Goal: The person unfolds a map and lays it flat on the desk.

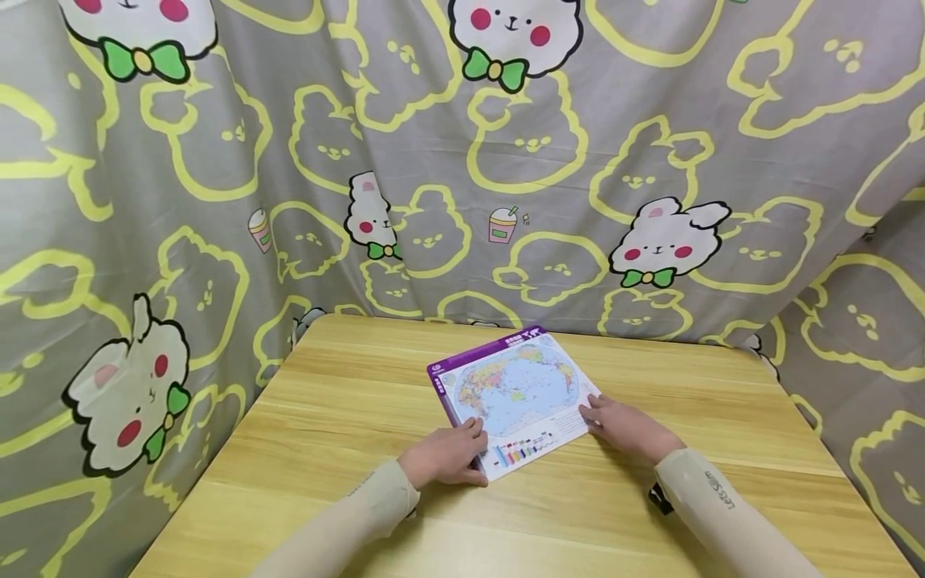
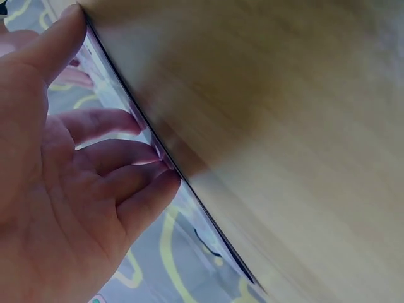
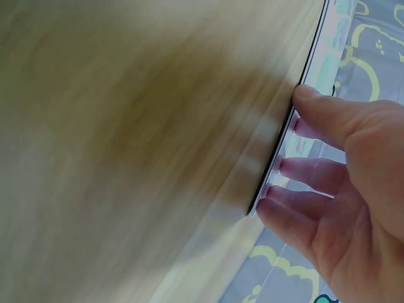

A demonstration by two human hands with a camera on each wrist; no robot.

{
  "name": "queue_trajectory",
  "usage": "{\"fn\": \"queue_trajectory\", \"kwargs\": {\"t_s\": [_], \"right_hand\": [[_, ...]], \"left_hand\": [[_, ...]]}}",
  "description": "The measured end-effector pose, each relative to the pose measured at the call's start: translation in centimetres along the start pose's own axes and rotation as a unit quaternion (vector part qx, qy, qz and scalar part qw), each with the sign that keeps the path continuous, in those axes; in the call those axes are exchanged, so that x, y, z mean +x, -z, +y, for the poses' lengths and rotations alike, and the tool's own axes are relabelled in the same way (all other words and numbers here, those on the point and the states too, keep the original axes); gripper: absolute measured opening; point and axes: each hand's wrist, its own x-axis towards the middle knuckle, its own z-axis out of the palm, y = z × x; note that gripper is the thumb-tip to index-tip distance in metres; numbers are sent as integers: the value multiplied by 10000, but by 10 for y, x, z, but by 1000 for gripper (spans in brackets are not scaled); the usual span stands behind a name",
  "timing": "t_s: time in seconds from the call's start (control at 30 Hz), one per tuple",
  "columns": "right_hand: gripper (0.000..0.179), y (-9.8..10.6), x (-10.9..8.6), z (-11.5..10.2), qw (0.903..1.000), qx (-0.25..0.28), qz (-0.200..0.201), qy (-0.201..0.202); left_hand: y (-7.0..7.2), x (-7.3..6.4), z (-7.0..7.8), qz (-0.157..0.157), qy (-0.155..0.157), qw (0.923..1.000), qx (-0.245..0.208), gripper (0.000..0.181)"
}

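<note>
A thin world map board (image 1: 516, 393) with a purple top border lies on the wooden table, turned at a slant. My left hand (image 1: 451, 453) touches its lower left edge and corner, fingers lightly bent. At the right edge, near the lower right corner, my right hand (image 1: 625, 421) rests its fingertips. From the left wrist view, the thumb and fingertips of the left hand (image 2: 95, 170) meet the board's thin dark edge. Likewise in the right wrist view, the right hand (image 3: 341, 183) has thumb and fingertips along the edge. Neither thumb visibly goes under the board.
The light wooden table (image 1: 347, 385) spreads out around the board. A grey curtain (image 1: 433, 144) with yellow outlines and white rabbit figures hangs behind it and at both sides. Something black (image 1: 659, 499) shows beneath the right sleeve.
</note>
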Motion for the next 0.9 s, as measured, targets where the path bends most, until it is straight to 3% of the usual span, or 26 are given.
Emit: {"fn": "queue_trajectory", "kwargs": {"t_s": [0.47,0.9], "right_hand": [[36,0,3,7,9999,68,-25,-122],[34,4,5,13,9999,129,61,-53]], "left_hand": [[2,2,10,257,-263,9989,284,48],[1,4,19,433,-316,9969,577,39]]}}
